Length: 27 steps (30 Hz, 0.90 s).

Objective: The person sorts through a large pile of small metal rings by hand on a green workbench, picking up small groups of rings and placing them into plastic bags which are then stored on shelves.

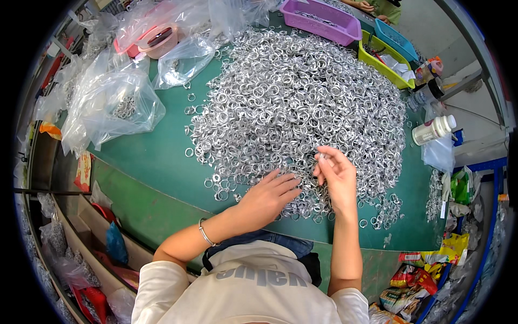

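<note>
A big heap of small silver metal rings (302, 102) covers the middle of the green table (156, 156). My left hand (267, 197) lies flat on the near edge of the heap, fingers spread over the rings. My right hand (337, 175) is raised just above the heap, and its fingertips pinch a small silver ring (322, 157). A thin bracelet circles my left wrist.
Clear plastic bags (108, 102) with a few rings lie at the left. A purple tray (321, 20), a yellow tray (384, 60) and a blue tray (396, 39) stand at the back. A white bottle (433, 129) lies at the right. Another person's hands show at the top.
</note>
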Motion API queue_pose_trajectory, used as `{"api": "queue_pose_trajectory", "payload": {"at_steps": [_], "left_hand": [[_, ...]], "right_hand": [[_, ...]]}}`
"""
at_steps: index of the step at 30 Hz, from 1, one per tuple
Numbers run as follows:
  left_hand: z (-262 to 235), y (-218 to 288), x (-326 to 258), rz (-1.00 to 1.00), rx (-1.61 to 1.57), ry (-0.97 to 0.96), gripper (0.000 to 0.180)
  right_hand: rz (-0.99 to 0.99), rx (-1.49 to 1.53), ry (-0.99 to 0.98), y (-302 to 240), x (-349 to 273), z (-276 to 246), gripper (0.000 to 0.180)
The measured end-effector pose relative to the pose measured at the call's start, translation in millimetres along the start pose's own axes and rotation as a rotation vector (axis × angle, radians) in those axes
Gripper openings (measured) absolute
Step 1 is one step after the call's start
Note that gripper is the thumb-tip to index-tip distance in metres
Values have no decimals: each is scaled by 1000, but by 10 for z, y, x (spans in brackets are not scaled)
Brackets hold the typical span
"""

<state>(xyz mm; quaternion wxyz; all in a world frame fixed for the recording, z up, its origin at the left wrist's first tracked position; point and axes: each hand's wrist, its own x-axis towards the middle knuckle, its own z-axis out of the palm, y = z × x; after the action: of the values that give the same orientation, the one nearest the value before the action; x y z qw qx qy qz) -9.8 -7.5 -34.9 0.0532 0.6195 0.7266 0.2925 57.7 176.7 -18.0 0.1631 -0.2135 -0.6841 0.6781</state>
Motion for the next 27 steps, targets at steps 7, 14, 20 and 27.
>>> {"api": "queue_pose_trajectory", "payload": {"at_steps": [7,14,20,27], "left_hand": [[-67,-64,172,-151,-85,220,29],[-46,-215,511,-188,-17,273,30],[-40,-216,640,-212,191,128,30],[-23,-295,593,-227,67,221,31]], "right_hand": [[-340,-1233,215,40,144,190,19],[-371,-854,338,82,103,-22,8],[-423,-970,309,-59,18,38,10],[-463,-1129,239,-2,34,17,9]]}}
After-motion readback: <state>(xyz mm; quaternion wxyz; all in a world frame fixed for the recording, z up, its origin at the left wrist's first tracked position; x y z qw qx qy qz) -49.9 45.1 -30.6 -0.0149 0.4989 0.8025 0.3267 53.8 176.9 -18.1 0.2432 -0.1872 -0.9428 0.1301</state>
